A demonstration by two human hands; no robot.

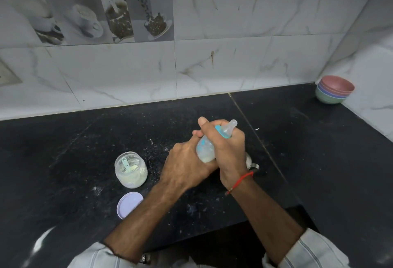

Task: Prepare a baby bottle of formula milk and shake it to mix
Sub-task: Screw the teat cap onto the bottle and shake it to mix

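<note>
Both hands grip the baby bottle point(205, 148) above the black counter point(297, 140): right hand point(225, 146) wrapped round neck, left hand point(187, 163) cupping base, teat tilted up-right. Open formula jar point(130, 170) with scoop stands left; purple lid point(129, 204) lies near it.

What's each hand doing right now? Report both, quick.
Left hand: grip closed around the lower part of the baby bottle.
Right hand: grip closed on the same bottle near its teal collar.
</note>
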